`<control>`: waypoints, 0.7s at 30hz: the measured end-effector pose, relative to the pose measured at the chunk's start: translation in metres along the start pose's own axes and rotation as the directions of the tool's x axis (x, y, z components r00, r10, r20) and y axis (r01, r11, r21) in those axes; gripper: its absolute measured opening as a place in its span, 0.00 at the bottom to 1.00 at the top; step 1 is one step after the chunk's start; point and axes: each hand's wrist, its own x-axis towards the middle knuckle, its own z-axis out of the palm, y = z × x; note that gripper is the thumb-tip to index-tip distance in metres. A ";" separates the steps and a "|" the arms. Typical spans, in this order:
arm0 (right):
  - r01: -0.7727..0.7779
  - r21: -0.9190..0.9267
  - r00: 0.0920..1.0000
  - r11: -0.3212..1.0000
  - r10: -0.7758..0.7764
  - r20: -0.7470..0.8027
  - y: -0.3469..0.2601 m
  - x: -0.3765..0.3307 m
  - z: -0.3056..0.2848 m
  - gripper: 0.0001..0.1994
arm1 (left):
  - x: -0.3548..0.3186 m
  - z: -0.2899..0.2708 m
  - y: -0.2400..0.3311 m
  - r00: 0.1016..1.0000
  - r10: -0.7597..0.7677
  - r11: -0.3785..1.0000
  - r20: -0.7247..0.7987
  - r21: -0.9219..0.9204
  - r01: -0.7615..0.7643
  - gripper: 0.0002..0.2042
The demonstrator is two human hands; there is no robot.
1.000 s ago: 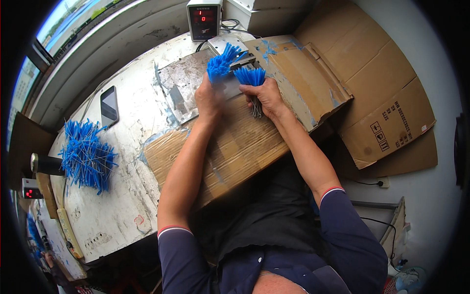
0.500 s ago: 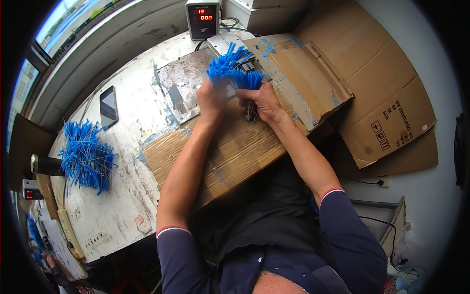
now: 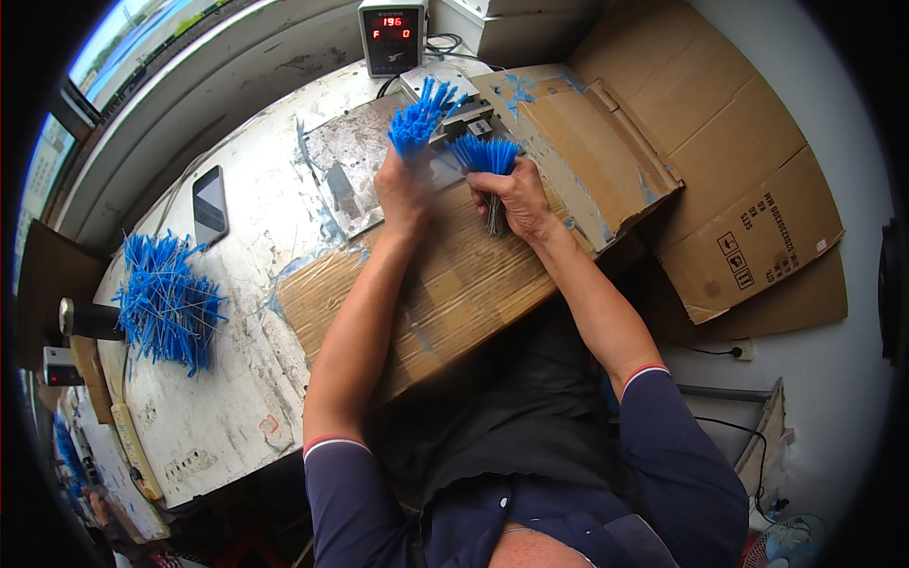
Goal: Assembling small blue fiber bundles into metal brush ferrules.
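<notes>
My left hand (image 3: 402,197) is closed round the lower part of a bundle of blue-bristled wire brushes (image 3: 415,125), tips fanning upward; its fingers are partly blurred. To its right, my right hand (image 3: 519,197) grips another bundle of blue brushes (image 3: 485,153), with thin metal wire stems (image 3: 495,216) sticking out below the fist. Both hands are above a flattened cardboard sheet (image 3: 454,293). Just beyond the bundles sits a small metal fixture (image 3: 471,118), partly hidden by the left bundle. A heap of similar blue brushes (image 3: 170,303) lies on the table at the left.
A worn metal plate (image 3: 350,166) lies on the white table (image 3: 256,379). Behind it stands a counter box with red digits (image 3: 393,43). A phone (image 3: 210,205) and a dark cylinder (image 3: 90,319) are at left. Cardboard boxes (image 3: 568,142) stand at right.
My two hands have moved slightly apart, the left bundle shifting left and the right one a little to the right. The red digits on the counter box have changed.
</notes>
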 end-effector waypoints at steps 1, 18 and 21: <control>-0.001 0.000 1.000 1.000 0.001 0.000 0.002 0.001 0.001 0.08 | -0.001 0.000 0.000 1.000 -0.001 1.000 0.000 0.000 0.001 0.08; 0.147 0.108 0.962 0.983 -0.117 -0.246 0.001 0.007 -0.011 0.04 | 0.007 -0.006 0.004 0.981 0.037 0.998 -0.188 0.061 -0.025 0.06; 0.028 -0.102 0.994 0.994 -0.038 -0.098 -0.006 0.005 -0.008 0.03 | 0.002 -0.004 0.003 0.997 0.006 0.999 -0.079 0.037 -0.003 0.06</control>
